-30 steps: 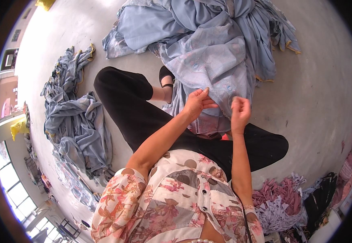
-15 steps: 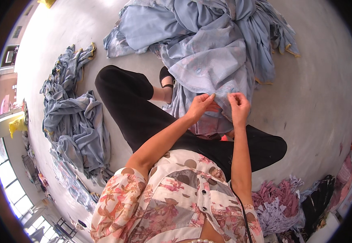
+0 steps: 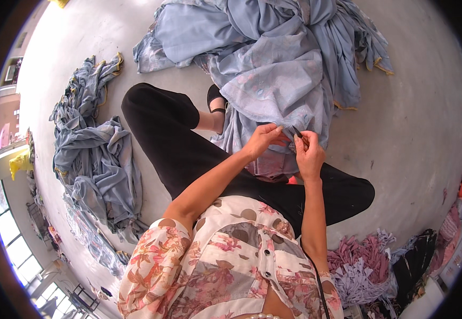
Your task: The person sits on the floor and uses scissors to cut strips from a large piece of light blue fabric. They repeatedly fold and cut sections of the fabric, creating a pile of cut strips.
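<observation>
A light blue cloth (image 3: 273, 80) with a faint pinkish print hangs down in front of me from a large heap. My left hand (image 3: 265, 139) pinches its edge between thumb and forefinger. Close beside it, my right hand (image 3: 310, 157) is closed around small dark thread snips (image 3: 296, 131), whose tip points toward the left fingertips and touches or nearly touches the cloth. The snips are partly covered by my fingers, so whether their blades are apart cannot be made out.
My black-trousered legs (image 3: 172, 127) are bent to both sides of the cloth. A long pile of grey-blue cloth (image 3: 100, 165) with yellow edging lies on the floor at left. Pink and lilac fabric strips (image 3: 363, 266) and black cloth (image 3: 417, 263) lie at lower right.
The right hand has dropped slightly and turned, and the dark snips now show in it, pointing at the cloth edge. My left hand keeps its pinch in nearly the same place.
</observation>
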Available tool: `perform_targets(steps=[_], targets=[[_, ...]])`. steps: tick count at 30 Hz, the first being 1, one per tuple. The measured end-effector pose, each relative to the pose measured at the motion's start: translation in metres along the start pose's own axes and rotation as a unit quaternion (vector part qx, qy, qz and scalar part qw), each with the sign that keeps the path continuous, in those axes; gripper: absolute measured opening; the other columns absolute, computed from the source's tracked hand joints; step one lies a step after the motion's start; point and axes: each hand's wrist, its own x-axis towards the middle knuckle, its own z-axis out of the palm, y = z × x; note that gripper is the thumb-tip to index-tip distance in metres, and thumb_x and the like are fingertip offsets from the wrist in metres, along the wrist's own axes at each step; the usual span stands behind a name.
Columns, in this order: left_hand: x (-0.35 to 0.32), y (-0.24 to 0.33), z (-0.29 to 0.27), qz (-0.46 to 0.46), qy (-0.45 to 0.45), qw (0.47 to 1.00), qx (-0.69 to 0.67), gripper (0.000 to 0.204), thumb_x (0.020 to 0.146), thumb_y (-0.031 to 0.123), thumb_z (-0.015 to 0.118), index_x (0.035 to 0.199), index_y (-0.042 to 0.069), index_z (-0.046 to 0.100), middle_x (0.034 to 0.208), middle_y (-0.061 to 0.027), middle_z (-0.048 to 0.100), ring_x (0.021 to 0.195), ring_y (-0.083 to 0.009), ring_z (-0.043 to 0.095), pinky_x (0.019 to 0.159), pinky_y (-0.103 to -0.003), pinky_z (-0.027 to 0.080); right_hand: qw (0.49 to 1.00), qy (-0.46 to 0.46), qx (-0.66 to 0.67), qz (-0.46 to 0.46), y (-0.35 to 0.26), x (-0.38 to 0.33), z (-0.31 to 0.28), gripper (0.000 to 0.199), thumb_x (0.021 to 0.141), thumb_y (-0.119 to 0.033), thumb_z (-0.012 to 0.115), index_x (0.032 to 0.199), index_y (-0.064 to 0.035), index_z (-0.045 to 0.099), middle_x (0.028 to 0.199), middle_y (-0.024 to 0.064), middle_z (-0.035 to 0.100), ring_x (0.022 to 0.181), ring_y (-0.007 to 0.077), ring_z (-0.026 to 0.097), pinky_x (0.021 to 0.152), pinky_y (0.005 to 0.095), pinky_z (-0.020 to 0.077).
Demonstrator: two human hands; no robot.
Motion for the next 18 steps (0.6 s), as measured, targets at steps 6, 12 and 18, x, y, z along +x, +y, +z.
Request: perform_targets(steps=[6, 12, 18], targets=[[0.000, -0.001, 0.000, 0.011, -0.021, 0.999, 0.025, 0.031, 0.094, 0.026, 0.046, 0.099, -0.003, 0.057, 0.096, -0.0114, 0.061, 0.088, -0.0185, 0.060, 0.082, -0.031, 0.048, 0.998, -0.013, -0.046, -0.050, -0.001, 0.008, 0.004, 0.018, 0.082, -0.020, 0.063, 0.088, -0.0044, 0.055, 0.070, 0.0087, 0.063, 0.060, 0.0212, 0.062, 0.053, 0.0310, 0.0463], [0.000, -0.011, 0.000, 0.036, -0.031, 0.992, 0.121, 0.032, 0.093, 0.027, 0.046, 0.101, -0.003, 0.058, 0.094, -0.0075, 0.062, 0.085, -0.0141, 0.059, 0.079, -0.028, 0.048, 0.996, -0.039, -0.067, -0.049, -0.003, 0.014, 0.005, 0.018, 0.081, -0.020, 0.064, 0.087, -0.0048, 0.055, 0.068, 0.0100, 0.062, 0.059, 0.0218, 0.062, 0.052, 0.0327, 0.0458], [-0.004, -0.007, 0.002, 0.023, 0.002, 0.966, 0.259, 0.031, 0.093, 0.026, 0.047, 0.094, -0.001, 0.062, 0.085, -0.0060, 0.062, 0.079, -0.0134, 0.058, 0.071, -0.026, 0.047, 0.983, 0.024, 0.157, 0.086, 0.009, 0.016, 0.001, 0.020, 0.083, -0.019, 0.063, 0.087, -0.0021, 0.054, 0.063, 0.0069, 0.059, 0.054, 0.0154, 0.057, 0.049, 0.0279, 0.0428]])
